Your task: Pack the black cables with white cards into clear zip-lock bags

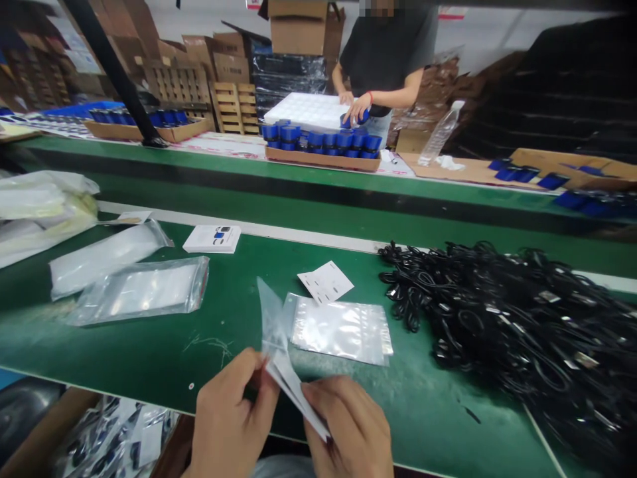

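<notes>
My left hand (231, 411) is closed in a pinch on a small clear plastic bag (271, 312), which stands up from the fingers. In my right hand (348, 421) is a folded white leaflet (297, 392), gripped along its side. The leaflet's far end meets the bag at my left fingertips; I cannot tell whether it is inside. Just beyond my hands lies a stack of clear zip bags (338, 328), with an open printed leaflet (327, 282) touching its back edge.
Tangled black cables (478, 318) cover the right side of the green table (223, 358). Packs of bags (149, 287) and a leaflet stack (212, 239) lie left. Below left is a box of filled bags (119, 431). Across, a person (388, 66) handles blue items (323, 141).
</notes>
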`<action>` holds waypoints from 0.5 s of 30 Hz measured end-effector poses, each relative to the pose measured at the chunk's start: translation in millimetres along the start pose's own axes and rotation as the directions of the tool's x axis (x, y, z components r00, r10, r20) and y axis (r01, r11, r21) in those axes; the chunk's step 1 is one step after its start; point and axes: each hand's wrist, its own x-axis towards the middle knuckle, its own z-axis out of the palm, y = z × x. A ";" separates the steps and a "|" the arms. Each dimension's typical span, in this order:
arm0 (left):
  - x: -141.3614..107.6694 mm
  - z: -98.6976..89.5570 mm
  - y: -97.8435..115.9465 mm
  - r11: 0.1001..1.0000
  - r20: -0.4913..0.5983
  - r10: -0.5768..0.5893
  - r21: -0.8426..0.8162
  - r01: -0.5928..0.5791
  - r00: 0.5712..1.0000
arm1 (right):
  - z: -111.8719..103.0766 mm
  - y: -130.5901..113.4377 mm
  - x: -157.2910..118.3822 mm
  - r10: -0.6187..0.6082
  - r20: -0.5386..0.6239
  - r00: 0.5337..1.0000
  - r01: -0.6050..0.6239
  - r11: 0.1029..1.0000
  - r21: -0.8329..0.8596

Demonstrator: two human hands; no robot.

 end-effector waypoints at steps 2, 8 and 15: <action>-0.5 0.4 2.1 0.991 0.010 0.122 0.053 -0.122 0.992 | -1.8 1.7 -1.0 0.039 0.080 0.996 -0.032 0.996 -0.089; -4.0 8.8 0.5 0.929 0.130 0.331 0.127 -0.347 0.934 | -9.5 -4.6 3.2 0.209 0.245 0.947 -0.129 0.943 -0.306; -7.0 10.8 -0.4 0.927 0.177 0.342 0.099 -0.363 0.923 | -18.3 -6.0 5.9 0.323 0.442 0.837 -0.297 0.946 -0.129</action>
